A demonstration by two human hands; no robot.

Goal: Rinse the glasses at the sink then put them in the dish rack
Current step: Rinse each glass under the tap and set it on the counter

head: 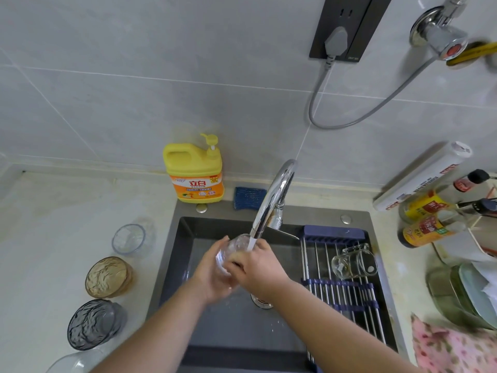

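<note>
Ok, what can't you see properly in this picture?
Head view:
- Glass under the tap: mostly covered by left hand and right hand.
- Bottom-left glass: cut off by the bottom edge.
- Yellow thing, top right: blurred and cut off by the edge.
- Bottle labels, right: too small to read.

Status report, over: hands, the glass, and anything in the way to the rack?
Hands: left hand and right hand both grip clear glass under running faucet. Dish rack holds one mug, room beside it. Nothing blocks.

Bottom edge crops 1 clear glass (72, 363); right forearm (322, 309) half-hides drain (261, 302)
</note>
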